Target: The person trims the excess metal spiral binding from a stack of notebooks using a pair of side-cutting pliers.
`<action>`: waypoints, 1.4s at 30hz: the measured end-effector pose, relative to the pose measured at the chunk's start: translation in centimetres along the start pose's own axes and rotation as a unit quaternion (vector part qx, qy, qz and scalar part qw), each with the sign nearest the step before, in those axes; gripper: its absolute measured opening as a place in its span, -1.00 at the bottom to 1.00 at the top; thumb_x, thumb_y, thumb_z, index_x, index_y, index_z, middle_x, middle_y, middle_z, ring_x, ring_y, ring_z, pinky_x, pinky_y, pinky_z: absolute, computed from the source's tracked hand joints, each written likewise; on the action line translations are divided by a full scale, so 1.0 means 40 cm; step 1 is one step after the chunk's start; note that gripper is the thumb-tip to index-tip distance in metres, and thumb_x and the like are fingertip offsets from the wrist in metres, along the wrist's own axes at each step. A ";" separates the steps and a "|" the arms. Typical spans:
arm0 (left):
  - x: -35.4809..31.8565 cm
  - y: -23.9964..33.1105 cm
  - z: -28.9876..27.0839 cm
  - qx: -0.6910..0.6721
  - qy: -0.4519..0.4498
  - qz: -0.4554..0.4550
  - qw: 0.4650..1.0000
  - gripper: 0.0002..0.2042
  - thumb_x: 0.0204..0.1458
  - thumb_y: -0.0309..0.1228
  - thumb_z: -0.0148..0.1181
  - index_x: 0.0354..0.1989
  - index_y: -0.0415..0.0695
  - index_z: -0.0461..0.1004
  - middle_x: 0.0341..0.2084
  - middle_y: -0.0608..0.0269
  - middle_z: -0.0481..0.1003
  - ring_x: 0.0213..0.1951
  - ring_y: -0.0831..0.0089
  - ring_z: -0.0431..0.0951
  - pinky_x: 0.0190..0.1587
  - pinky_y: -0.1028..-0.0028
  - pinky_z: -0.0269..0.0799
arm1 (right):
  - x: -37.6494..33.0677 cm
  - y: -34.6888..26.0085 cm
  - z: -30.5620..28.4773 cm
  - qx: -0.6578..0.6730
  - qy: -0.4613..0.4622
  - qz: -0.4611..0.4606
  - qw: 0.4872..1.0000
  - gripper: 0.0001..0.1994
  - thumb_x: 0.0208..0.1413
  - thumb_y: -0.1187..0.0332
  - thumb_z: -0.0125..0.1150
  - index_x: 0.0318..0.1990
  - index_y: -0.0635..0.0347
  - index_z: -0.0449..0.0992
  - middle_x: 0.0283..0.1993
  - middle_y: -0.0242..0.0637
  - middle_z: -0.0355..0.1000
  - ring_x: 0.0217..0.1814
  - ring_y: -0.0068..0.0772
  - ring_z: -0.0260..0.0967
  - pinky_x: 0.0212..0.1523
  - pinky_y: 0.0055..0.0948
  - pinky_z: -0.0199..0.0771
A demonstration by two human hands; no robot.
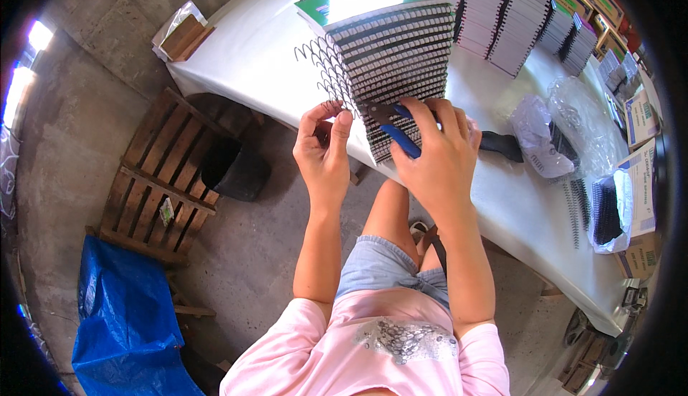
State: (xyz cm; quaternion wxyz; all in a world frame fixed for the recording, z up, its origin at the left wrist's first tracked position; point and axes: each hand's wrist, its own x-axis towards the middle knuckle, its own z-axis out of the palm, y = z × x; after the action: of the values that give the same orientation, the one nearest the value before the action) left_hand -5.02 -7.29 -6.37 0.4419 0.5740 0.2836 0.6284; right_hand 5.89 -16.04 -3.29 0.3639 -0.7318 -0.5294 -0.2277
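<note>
A tall stack of spiral-bound notebooks (394,59), a green cover on top, stands at the table's near edge. Loose ends of black spiral coils (326,66) stick out from its left side. My left hand (324,149) pinches one of these coil ends low on the stack, between thumb and fingers. Wrapped around blue-handled pliers (403,141), my right hand (441,149) holds them against the front of the stack. Their dark jaws point left, close to my left fingertips; whether they touch a coil is hard to make out.
More notebook stacks (494,20) stand along the back right of the white table (487,174). Clear plastic bags (584,123), loose coils (575,210) and cardboard boxes (638,181) lie to the right. On the floor at left are a wooden pallet (154,181), a black bin (240,174) and a blue tarp (129,317).
</note>
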 end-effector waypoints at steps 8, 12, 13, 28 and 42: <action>-0.004 -0.002 -0.007 0.001 -0.005 -0.007 1.000 -0.84 0.08 -0.41 0.20 -0.25 -0.23 0.47 -0.50 0.46 0.41 -0.53 0.81 0.22 -0.54 0.75 0.05 | 0.001 0.000 0.016 0.134 -0.053 0.058 0.988 -0.64 -0.29 0.30 0.37 -0.22 0.01 0.52 -0.32 -0.32 0.43 -0.29 -0.19 0.43 -0.31 -0.16 0.36; -0.012 0.002 0.003 -0.007 0.006 0.003 1.000 -0.85 0.09 -0.40 0.20 -0.27 -0.23 0.46 -0.50 0.45 0.42 -0.53 0.80 0.24 -0.53 0.75 0.07 | -0.006 0.015 0.040 0.191 -0.069 0.076 0.976 -0.69 -0.27 0.32 0.34 -0.25 0.03 0.53 -0.41 -0.23 0.45 -0.39 -0.09 0.45 -0.41 -0.18 0.43; -0.018 0.003 0.006 0.001 0.016 0.008 1.000 -0.85 0.09 -0.40 0.20 -0.27 -0.23 0.46 -0.50 0.45 0.42 -0.52 0.79 0.24 -0.52 0.75 0.08 | -0.006 0.017 0.039 0.169 -0.062 0.067 0.981 -0.69 -0.27 0.32 0.34 -0.26 0.03 0.53 -0.43 -0.22 0.45 -0.41 -0.08 0.45 -0.41 -0.18 0.45; -0.004 -0.006 -0.046 -0.501 0.020 -0.262 0.824 -0.74 0.18 -0.30 -0.02 -0.14 -0.27 0.36 -0.32 0.18 0.39 -0.34 0.43 0.41 -0.26 0.52 0.44 | 0.004 0.005 -0.001 0.057 -0.011 0.018 0.998 -0.53 -0.31 0.29 0.39 -0.10 -0.03 0.46 -0.18 -0.35 0.38 -0.06 -0.22 0.32 -0.05 -0.07 0.18; 0.029 0.019 0.018 -0.288 -0.027 -0.109 0.951 -0.82 0.06 -0.44 0.21 -0.19 -0.21 0.43 -0.36 0.33 0.46 -0.53 0.76 0.28 -0.52 0.75 0.18 | 0.018 -0.019 -0.001 0.019 -0.018 0.022 0.999 -0.59 -0.30 0.24 0.39 -0.17 -0.02 0.49 -0.26 -0.41 0.38 -0.19 -0.29 0.37 -0.21 -0.17 0.22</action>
State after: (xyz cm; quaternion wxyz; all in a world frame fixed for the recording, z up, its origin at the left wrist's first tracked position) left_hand -4.45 -6.72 -5.03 0.6617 0.4048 0.1399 0.6154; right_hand 5.40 -15.51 -2.51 0.3730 -0.7405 -0.5234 -0.1966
